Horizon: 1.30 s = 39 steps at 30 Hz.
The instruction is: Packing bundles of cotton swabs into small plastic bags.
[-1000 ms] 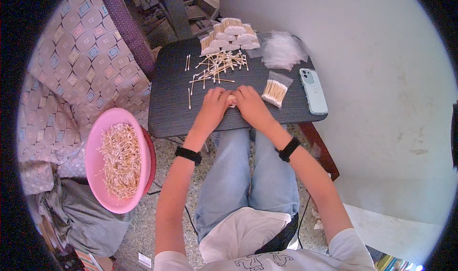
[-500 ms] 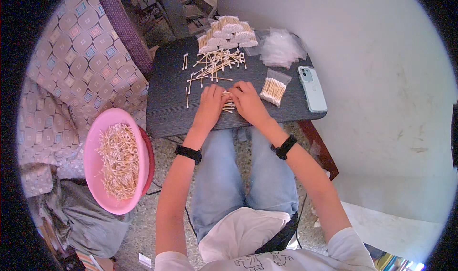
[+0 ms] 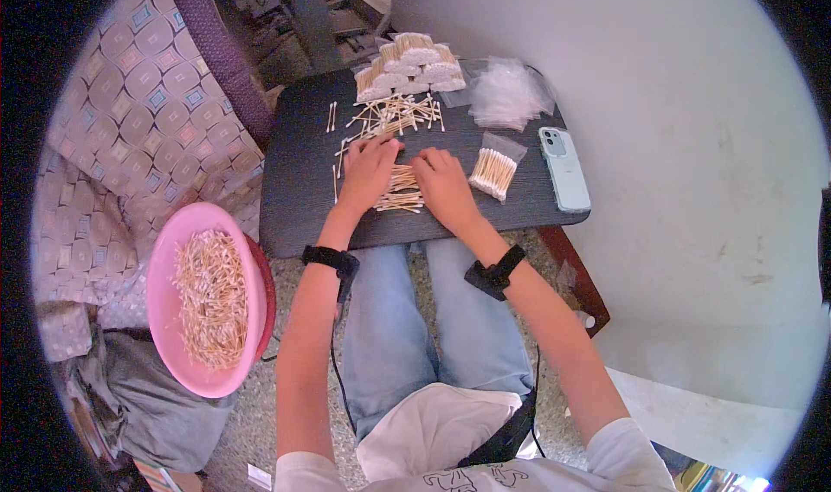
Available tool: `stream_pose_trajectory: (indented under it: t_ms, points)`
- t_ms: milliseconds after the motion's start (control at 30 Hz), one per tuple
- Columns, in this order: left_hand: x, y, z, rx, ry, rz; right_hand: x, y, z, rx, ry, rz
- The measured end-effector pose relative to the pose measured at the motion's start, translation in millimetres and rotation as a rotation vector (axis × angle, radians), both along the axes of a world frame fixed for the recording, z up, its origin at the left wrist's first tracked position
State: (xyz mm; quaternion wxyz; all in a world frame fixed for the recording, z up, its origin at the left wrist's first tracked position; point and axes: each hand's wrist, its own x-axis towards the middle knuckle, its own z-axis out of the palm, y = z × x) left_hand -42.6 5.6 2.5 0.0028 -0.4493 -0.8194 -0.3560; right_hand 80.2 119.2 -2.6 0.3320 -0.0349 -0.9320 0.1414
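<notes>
A row of cotton swabs (image 3: 401,185) lies crosswise on the dark table between my two hands. My left hand (image 3: 368,173) rests at the row's left end, palm down, its fingers loosely bent and reaching toward the scattered swabs (image 3: 396,114). Opposite it, my right hand (image 3: 443,185) touches the row's right ends with fingers slightly apart. Neither hand visibly grips a swab, though the undersides of the fingers are hidden. Just right of my right hand lies a clear bag of swabs (image 3: 495,170).
Filled swab bags (image 3: 411,66) are stacked at the table's back, beside a pile of empty clear bags (image 3: 511,92). A pale phone (image 3: 564,170) lies near the right edge. Left of the table stands a pink basin (image 3: 157,306) holding many swabs. A wall (image 3: 692,172) rises on the right.
My hands have moved apart from their close position, uncovering more of the swab row. The left hand has shifted left and slightly up toward the loose swabs.
</notes>
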Motion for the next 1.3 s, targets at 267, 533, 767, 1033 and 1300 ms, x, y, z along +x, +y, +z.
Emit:
stream_pose_trajectory:
  t_ms: [267, 533, 767, 1033, 1300]
  points:
    - [-12, 1, 0, 0.065, 0.079, 0.050, 0, -5, 1, -0.038, 0.012, 0.000]
    - [23, -33, 8, 0.143, 0.106, -0.227, 7, 2, 6, -0.199, 0.048, 0.120]
    - [19, -30, 3, 0.135, 0.146, -0.202, 7, 7, 5, -0.322, -0.002, 0.214]
    - [23, -24, 4, 0.047, 0.220, -0.165, -6, 7, 2, -0.493, -0.010, 0.168]
    - [10, -23, 2, 0.056, 0.072, -0.202, -10, 4, 4, -0.328, -0.043, 0.028]
